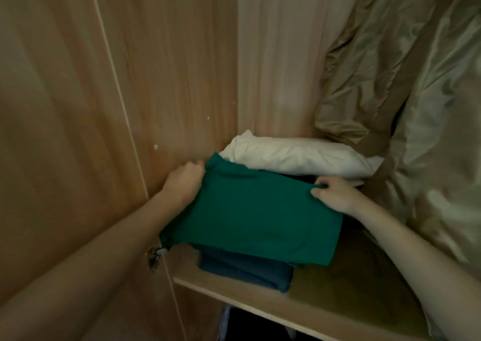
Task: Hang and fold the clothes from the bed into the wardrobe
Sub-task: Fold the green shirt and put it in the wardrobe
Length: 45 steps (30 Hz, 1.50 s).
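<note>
Lying flat on the light wooden wardrobe shelf (234, 292), the folded teal-green cotton garment (250, 214) is resting on top of a folded dark blue garment (250, 269), whose near edge is showing beneath it. You are gripping the green garment's far left corner with your left hand (183, 180), fingers curled over the edge beside the wooden side panel (169, 67). Your right hand (334, 193) is pinching the far right edge between thumb and fingertips. Just behind the stack, a white folded cloth bundle (299, 158) is lying against the back of the shelf. To the right, a shiny olive-gold satin fabric (416, 93) is hanging down, reaching the shelf.
</note>
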Motion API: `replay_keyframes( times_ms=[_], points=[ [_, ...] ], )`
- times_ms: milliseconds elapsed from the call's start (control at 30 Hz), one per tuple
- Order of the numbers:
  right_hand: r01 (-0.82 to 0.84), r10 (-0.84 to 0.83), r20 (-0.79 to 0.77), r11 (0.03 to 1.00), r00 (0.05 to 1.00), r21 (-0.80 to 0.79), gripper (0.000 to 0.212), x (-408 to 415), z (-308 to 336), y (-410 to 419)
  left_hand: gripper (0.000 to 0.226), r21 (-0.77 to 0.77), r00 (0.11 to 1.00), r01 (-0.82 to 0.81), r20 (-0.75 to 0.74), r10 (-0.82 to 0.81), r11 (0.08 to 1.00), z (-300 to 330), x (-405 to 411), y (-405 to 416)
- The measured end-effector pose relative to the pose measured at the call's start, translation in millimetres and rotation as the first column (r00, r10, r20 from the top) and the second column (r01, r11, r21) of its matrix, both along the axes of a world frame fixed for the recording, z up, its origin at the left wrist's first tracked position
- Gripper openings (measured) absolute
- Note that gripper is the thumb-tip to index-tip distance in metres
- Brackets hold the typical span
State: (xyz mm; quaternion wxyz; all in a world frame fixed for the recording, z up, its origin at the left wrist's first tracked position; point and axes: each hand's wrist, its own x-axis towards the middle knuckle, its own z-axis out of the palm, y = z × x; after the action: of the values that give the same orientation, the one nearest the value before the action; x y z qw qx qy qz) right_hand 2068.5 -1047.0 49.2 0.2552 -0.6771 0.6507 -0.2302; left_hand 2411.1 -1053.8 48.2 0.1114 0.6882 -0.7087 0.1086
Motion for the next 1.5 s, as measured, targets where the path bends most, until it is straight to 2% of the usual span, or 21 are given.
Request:
replay_keyframes(
  times_ms=[67,167,300,367,433,533,600,667,733,767,833,933,1000,1067,1200,1233,1267,1333,1367,1433,1500],
  points=[
    [-0.006,0.010,-0.082,0.999,0.997,0.047,0.022,0.6,-12.7,-14.2,0.015,0.059,0.990,-0.004,0.140,-0.004,0.998,-25.5,-7.4,-6.9],
    [-0.004,0.017,-0.155,0.996,0.988,0.088,0.024,-1.5,-29.0,-35.3,0.019,0.142,0.975,-0.027,0.223,-0.005,0.989,-53.1,-10.7,-24.6],
    [0.036,-0.047,-0.191,0.998,0.981,-0.060,0.024,-4.8,-38.9,-58.9,0.017,0.140,0.949,-0.050,0.317,0.003,0.989,-59.4,-16.2,-40.9],
    [0.101,-0.111,-0.072,0.987,0.991,-0.127,0.032,-4.8,-48.5,-55.8,0.017,0.117,0.948,-0.039,0.319,0.000,0.992,-63.0,-17.5,-44.5],
    [0.155,-0.143,0.100,0.980,0.985,-0.123,0.050,-3.0,-59.8,-42.4,0.025,0.078,0.963,0.004,0.268,-0.025,0.997,-74.6,-17.7,-48.9],
    [0.191,-0.192,0.241,0.981,0.952,0.025,0.073,-8.2,-76.9,-27.1,0.052,0.039,0.993,0.057,0.097,-0.060,0.998,-93.4,-18.2,-55.2],
    [0.195,-0.220,0.155,0.968,0.963,0.160,0.079,-14.7,-87.7,-21.5,0.054,-0.114,0.990,0.138,-0.014,-0.140,0.984,-99.2,-21.0,-52.1],
    [0.201,-0.188,-0.082,0.963,0.979,0.182,0.091,-18.8,-101.0,-17.5,0.038,-0.268,0.958,0.271,-0.016,-0.285,0.925,-110.5,-25.0,-45.2],
    [0.152,-0.121,-0.203,0.978,0.972,0.142,0.082,-14.4,-106.0,-12.6,0.032,-0.169,0.932,0.357,-0.003,-0.362,0.919,-128.0,-25.9,-39.9],
    [0.118,-0.098,-0.206,0.989,0.974,0.091,0.066,-10.1,-106.2,-9.6,0.045,-0.021,0.941,0.333,-0.047,-0.334,0.943,-137.6,-25.2,-37.8],
    [0.068,-0.075,-0.131,0.996,0.989,-0.056,0.040,0.4,-105.4,-4.0,0.069,0.232,0.961,0.257,-0.167,-0.221,0.938,-157.3,-22.0,-38.3],
    [-0.007,0.031,0.175,0.990,0.984,-0.138,0.030,19.1,-102.1,7.4,0.080,0.369,0.956,0.230,-0.260,-0.138,0.900,-170.8,-22.6,-45.1],
    [-0.056,0.073,0.299,0.996,0.952,-0.066,0.035,28.2,-101.1,11.1,0.064,0.402,0.960,0.218,-0.252,-0.121,0.889,-170.5,-24.2,-46.2],
    [-0.031,0.027,0.346,0.999,0.938,0.006,0.039,29.7,-99.7,8.8,0.052,0.415,0.961,0.215,-0.251,-0.116,0.884,-168.8,-24.4,-47.1],
    [0.080,-0.212,0.555,0.964,0.804,0.253,0.044,16.7,-91.0,4.1,0.052,0.436,0.947,0.246,-0.299,-0.119,0.865,-166.2,-20.0,-43.9],
    [0.062,-0.239,0.530,0.942,0.813,0.329,0.046,13.9,-88.9,8.4,0.052,0.437,0.942,0.258,-0.312,-0.124,0.862,-166.8,-18.7,-42.1],
    [0.048,-0.219,0.419,0.923,0.881,0.381,0.049,12.0,-88.5,12.7,0.053,0.446,0.942,0.263,-0.309,-0.129,0.856,-167.2,-17.8,-40.9],
    [0.105,-0.119,0.014,0.921,0.993,0.375,0.060,12.8,-90.4,19.9,0.055,0.501,0.955,0.252,-0.267,-0.129,0.828,-164.6,-16.3,-39.7],
    [0.155,-0.097,-0.189,0.934,0.977,0.322,0.068,16.2,-90.8,23.2,0.057,0.531,0.965,0.234,-0.229,-0.128,0.814,-161.4,-16.5,-40.1],
    [0.209,-0.164,-0.464,0.977,0.870,0.047,0.083,30.4,-91.3,28.7,0.058,0.483,0.980,0.198,-0.121,-0.159,0.853,-152.0,-21.0,-41.4],
    [0.074,-0.259,-0.557,0.940,0.789,-0.332,0.077,55.1,-89.3,33.1,0.063,0.190,0.967,0.256,-0.054,-0.250,0.948,-141.7,-30.2,-42.0]
  ],
)
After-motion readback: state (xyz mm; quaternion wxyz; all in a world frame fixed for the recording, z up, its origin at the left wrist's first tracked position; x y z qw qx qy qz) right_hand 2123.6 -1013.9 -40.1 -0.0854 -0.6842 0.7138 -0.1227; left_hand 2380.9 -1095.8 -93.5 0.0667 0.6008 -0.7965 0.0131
